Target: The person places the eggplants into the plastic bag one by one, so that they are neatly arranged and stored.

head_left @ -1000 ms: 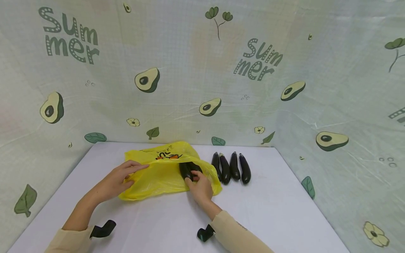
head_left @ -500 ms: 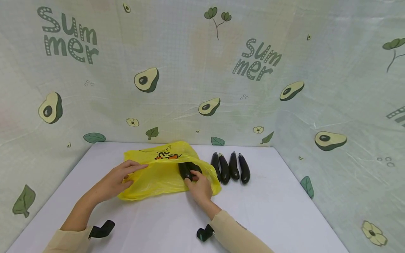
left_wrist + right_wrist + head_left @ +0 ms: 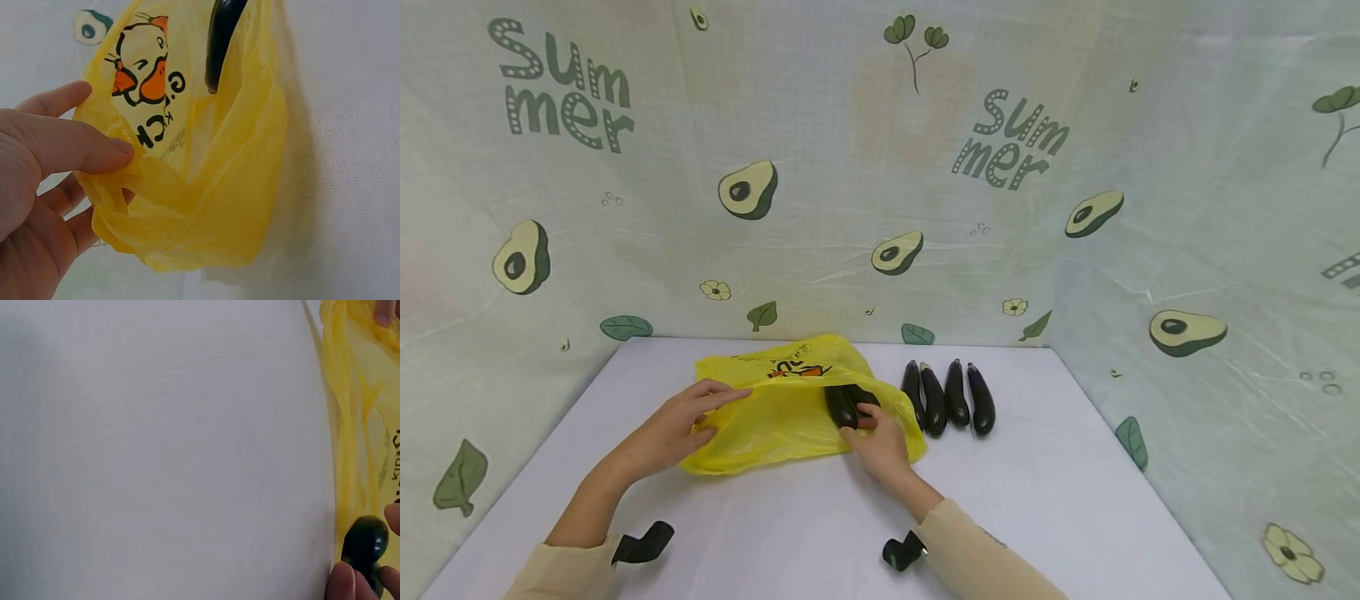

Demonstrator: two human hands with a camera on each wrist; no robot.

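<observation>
Head view: one yellow plastic bag [image 3: 760,429], printed, lying on its side on a white worktop [image 3: 775,542], mouth facing the person. Two eggplants [image 3: 840,407], glossy and dark, inside the bag at its right-hand side. Four eggplants [image 3: 956,398], lying side by side on the worktop just right of the bag. Left hand [image 3: 677,425], at the bag's left end. Right hand [image 3: 880,447], at the near ends of the bagged pair, fingers curved; whether its grip pinches or merely touches cannot be told. Two beige sleeves [image 3: 568,571]. One backdrop cloth [image 3: 827,108], avocado, leaf and "Summer" pattern.

Left wrist view: left grip narrow, holding the bag's edge between thumb and fingers; duck print [image 3: 140,69] on the plastic; one dark eggplant tip within.

Right wrist view: one rounded eggplant end, shiny, between the right hand's fingertips, against yellow plastic.
</observation>
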